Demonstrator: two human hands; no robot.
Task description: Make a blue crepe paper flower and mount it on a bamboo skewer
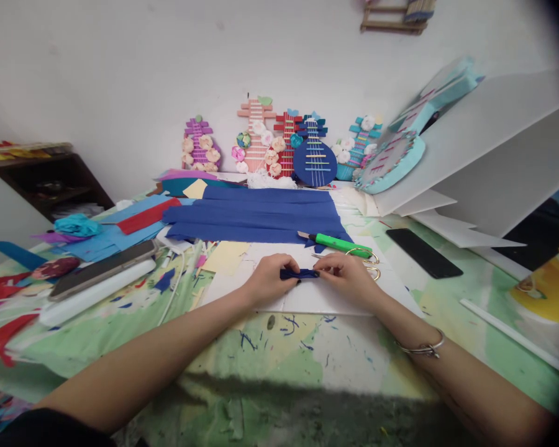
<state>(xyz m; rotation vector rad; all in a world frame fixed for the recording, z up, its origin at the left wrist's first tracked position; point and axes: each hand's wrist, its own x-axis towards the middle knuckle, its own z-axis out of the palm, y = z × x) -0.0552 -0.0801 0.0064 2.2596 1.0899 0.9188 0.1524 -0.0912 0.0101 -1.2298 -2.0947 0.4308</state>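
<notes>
Head view: I have both hands pinching one small dark blue folded strip (302, 274) over the white board (261, 305), the left hand (274, 279) at its left end and the right hand (347, 279) at its right. Fingers cover both ends, so I see only its middle, and I can't tell whether it touches the board. The right hand hides part of the scissors (379, 270); their gold handles show past it. A yellow object (547, 288) is cut off at the picture's right edge. Just beyond the hands, the green knife (342, 244) lies over the near right corner of the blue sheet (270, 214), leaving little room forward. Nearer me, past the board's edge, runs a strip of worktop (354, 357) with blue scraps (248, 339).
</notes>
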